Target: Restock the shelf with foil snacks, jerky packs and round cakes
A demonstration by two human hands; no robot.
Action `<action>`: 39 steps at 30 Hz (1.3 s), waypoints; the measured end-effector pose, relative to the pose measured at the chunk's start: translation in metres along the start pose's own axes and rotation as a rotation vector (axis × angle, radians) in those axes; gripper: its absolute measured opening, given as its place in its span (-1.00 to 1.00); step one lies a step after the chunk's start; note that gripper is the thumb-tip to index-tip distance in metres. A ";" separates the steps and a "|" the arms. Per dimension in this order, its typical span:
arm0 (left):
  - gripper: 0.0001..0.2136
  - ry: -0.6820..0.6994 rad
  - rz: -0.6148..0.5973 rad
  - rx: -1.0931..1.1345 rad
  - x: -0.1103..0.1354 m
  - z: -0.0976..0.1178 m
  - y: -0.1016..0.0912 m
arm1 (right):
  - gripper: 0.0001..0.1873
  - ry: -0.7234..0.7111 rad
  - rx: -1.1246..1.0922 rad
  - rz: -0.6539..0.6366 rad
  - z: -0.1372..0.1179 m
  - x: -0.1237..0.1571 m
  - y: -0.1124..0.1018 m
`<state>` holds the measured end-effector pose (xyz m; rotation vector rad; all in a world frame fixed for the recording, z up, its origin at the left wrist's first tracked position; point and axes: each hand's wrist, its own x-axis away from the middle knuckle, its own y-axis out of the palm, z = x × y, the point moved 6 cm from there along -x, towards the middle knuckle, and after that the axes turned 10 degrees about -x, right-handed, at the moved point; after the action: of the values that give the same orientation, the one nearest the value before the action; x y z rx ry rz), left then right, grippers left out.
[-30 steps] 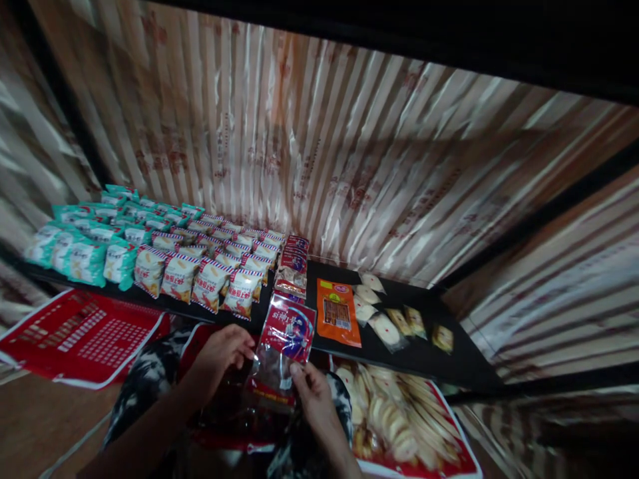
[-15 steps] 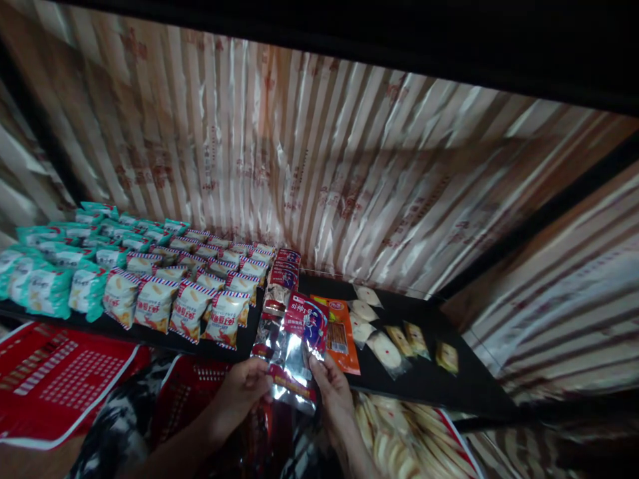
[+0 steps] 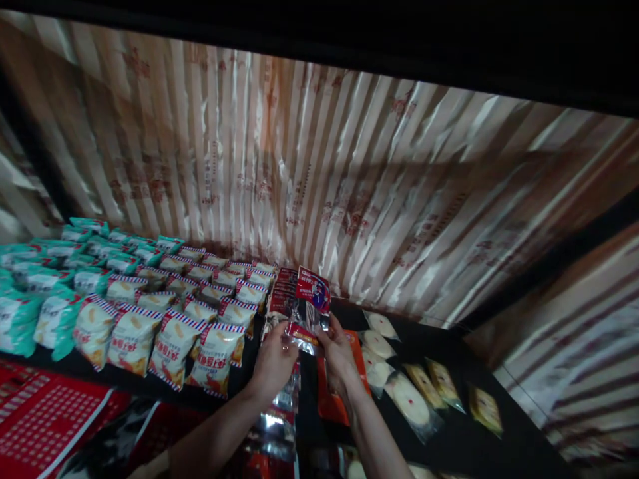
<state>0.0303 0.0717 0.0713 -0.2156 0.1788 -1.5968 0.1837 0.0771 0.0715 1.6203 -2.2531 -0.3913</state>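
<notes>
Between my two hands is a red and silver snack packet (image 3: 310,303) with a purple patch, held by its lower corners. My left hand (image 3: 273,362) pinches its lower left corner, and my right hand (image 3: 338,349) grips its lower right. The packet is over the back of the black shelf (image 3: 312,392), beside a row of matching red packets (image 3: 280,303) lying on it. Under my right forearm lies an orange packet (image 3: 359,362), partly hidden. Below my left hand, more silver and red packets (image 3: 277,426) are stacked in a line.
White and striped snack bags (image 3: 217,359) fill the shelf to the left, with teal bags (image 3: 57,322) beyond. Round white packs (image 3: 407,396) and small yellow packs (image 3: 484,407) lie on the right. A red basket (image 3: 44,422) stands below. Wrinkled printed sheeting hangs behind.
Both hands have moved forward over the shelf, carrying the packet toward the back row. The view has shifted closer, and the silver packets below my left hand now show.
</notes>
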 end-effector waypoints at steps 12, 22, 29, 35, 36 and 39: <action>-0.62 0.093 0.151 -0.406 -0.062 0.008 0.006 | -0.44 -0.046 0.326 0.068 0.023 -0.096 0.012; -0.56 0.078 0.174 -0.462 -0.081 -0.003 0.013 | -0.52 -0.234 0.862 0.084 0.024 -0.132 0.027; -0.57 0.109 0.120 -0.502 -0.087 -0.010 0.020 | -0.59 -0.230 1.021 0.053 0.021 -0.140 0.039; -0.59 0.214 0.168 -0.553 -0.086 -0.002 0.020 | -0.61 -0.222 1.099 0.018 0.022 -0.144 0.043; -0.58 0.228 0.168 -0.574 -0.086 -0.001 0.020 | -0.61 -0.219 1.113 0.016 0.022 -0.144 0.043; -0.53 0.256 0.156 -0.610 -0.088 -0.001 0.022 | -0.65 -0.223 1.147 0.005 0.022 -0.144 0.042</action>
<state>0.0540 0.1588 0.0625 -0.4541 0.8642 -1.3740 0.1804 0.2276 0.0526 2.0749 -2.8434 0.9601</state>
